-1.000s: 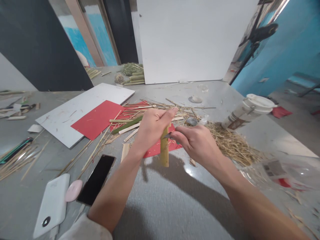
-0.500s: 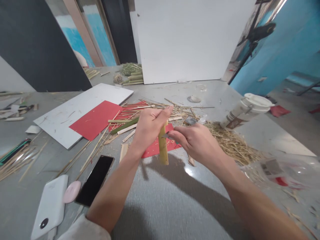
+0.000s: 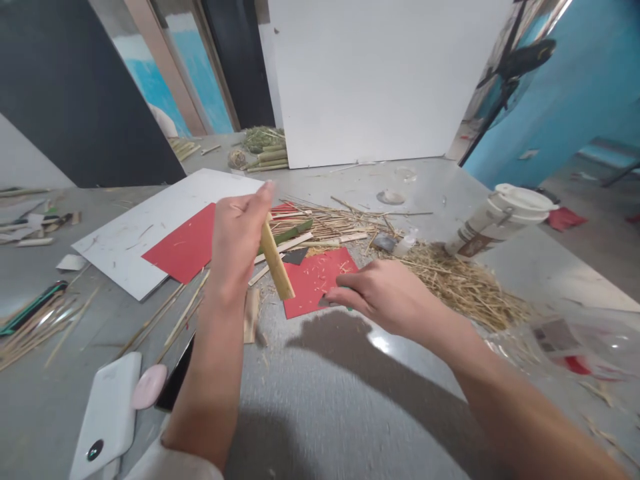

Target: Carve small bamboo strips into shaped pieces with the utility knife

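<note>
My left hand [image 3: 234, 243] is wrapped round the upper end of a yellowish bamboo strip [image 3: 278, 263], whose lower end slants down to the right. Closed around a small cutter knife, my right hand [image 3: 387, 293] is over the right edge of a red sheet [image 3: 313, 280]. Only the short blade [image 3: 326, 301] and a bit of teal handle stick out of the fingers. Blade and strip are apart. Pale shavings are scattered over the red sheet.
Split sticks [image 3: 335, 223] and a straw heap [image 3: 460, 287] lie beyond my hands. A white lidded tub [image 3: 500, 220] leans at the right, near a clear plastic bottle [image 3: 575, 340]. On the left are a white power bank [image 3: 107, 407], a dark phone [image 3: 175, 383] and a white board [image 3: 125, 237].
My left hand has moved left with the bamboo strip, away from the blade. My right hand has dropped slightly toward me. More of the red sheet shows; my left forearm now covers most of the phone.
</note>
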The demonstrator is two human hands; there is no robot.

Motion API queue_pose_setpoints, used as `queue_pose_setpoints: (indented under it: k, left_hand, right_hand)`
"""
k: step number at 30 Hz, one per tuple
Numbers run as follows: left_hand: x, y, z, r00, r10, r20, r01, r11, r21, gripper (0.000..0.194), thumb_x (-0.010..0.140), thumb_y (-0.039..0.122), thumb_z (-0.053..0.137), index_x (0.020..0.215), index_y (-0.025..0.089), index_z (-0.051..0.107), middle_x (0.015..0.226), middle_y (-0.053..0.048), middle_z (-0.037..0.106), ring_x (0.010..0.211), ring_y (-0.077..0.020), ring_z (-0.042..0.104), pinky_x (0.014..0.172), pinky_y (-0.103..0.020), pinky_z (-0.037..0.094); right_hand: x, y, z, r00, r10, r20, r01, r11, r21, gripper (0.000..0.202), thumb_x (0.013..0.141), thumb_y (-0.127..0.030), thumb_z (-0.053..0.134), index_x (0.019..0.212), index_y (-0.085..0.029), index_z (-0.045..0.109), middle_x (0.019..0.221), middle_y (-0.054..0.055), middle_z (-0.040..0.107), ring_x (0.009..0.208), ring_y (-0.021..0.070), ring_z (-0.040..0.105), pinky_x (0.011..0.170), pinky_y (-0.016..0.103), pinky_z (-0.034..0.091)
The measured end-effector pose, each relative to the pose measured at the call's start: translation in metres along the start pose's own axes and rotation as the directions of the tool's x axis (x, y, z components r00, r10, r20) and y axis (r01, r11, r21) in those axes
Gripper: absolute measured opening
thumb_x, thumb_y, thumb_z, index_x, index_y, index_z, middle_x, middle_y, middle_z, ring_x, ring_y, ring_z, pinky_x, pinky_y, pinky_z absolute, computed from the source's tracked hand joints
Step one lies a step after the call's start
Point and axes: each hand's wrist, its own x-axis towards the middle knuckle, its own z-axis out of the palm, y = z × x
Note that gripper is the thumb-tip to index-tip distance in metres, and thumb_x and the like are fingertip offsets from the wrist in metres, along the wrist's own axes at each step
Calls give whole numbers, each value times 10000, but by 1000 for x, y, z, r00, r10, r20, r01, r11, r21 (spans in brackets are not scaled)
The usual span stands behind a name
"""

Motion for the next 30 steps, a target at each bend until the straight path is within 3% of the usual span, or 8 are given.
queue_pose_setpoints:
  k: [4, 9, 14, 18, 22, 26, 28, 30]
  left_hand:
    - [-12, 9, 15, 992, 9, 124, -12, 1000, 27, 637, 1028, 456, 657, 550, 212, 313, 576, 49, 189, 540, -115, 188, 546, -330, 187]
    - [-24, 18, 31, 936, -1, 352, -19, 999, 51, 638, 1053, 513, 587, 626, 223, 212, 629, 35, 163, 577, -121, 159, 545, -335, 141]
    - [-31, 22, 41, 890, -28, 455, -12, 996, 84, 599, 1057, 511, 556, 654, 226, 218, 632, 37, 190, 585, -117, 191, 546, -317, 171]
    - [-35, 22, 46, 862, -52, 505, 20, 997, 68, 605, 1049, 542, 557, 646, 224, 235, 627, 37, 212, 587, -118, 210, 547, -308, 192]
    - [-36, 20, 48, 886, -51, 461, 25, 998, 61, 607, 1039, 538, 566, 643, 226, 228, 624, 37, 205, 578, -118, 205, 542, -313, 180]
    - [-27, 13, 40, 952, -44, 303, 23, 997, 75, 606, 1031, 499, 583, 624, 228, 225, 610, 41, 187, 571, -120, 175, 539, -323, 165]
    - [-19, 9, 31, 982, -59, 180, 42, 994, 99, 603, 1024, 479, 599, 613, 229, 235, 604, 45, 170, 566, -119, 154, 538, -332, 144]
    - [-12, 6, 20, 994, -60, 96, 47, 989, 137, 605, 1017, 466, 611, 612, 231, 227, 610, 47, 145, 570, -120, 132, 545, -343, 116]
  right_hand:
    - [0, 1, -1, 991, 37, -131, -23, 994, 107, 826, 1089, -779, 243, 722, -200, 704, 551, -8, 470, 522, 134, 339, 582, 339, 198]
    - [-3, -1, -1, 957, 78, -279, -9, 971, 240, 777, 1111, -732, 302, 734, -196, 718, 499, -48, 401, 473, 110, 299, 563, 310, 225]
    - [-4, 1, -3, 933, 77, -350, 2, 976, 218, 747, 1112, -720, 337, 651, -197, 603, 499, -59, 343, 471, 97, 281, 552, 299, 210]
    - [-3, 2, -1, 924, 125, -362, -59, 981, 187, 773, 1090, -774, 300, 659, -199, 584, 511, -51, 339, 483, 102, 287, 564, 309, 196]
    - [-2, -3, 8, 942, 177, -284, -120, 971, 208, 812, 1069, -815, 246, 679, -199, 602, 531, -35, 391, 503, 108, 313, 573, 314, 194]
    - [-2, -13, 20, 974, 146, -173, -123, 983, 139, 863, 1060, -825, 157, 671, -196, 601, 547, -14, 439, 520, 119, 284, 584, 330, 177]
    - [-2, -16, 24, 997, 43, -61, -39, 997, 72, 871, 1048, -833, 153, 679, -197, 620, 549, -8, 455, 527, 127, 222, 575, 337, 153]
    - [-2, -14, 24, 988, -129, 79, 124, 990, 74, 845, 1046, -830, 200, 684, -198, 630, 557, -8, 471, 535, 130, 205, 563, 333, 145]
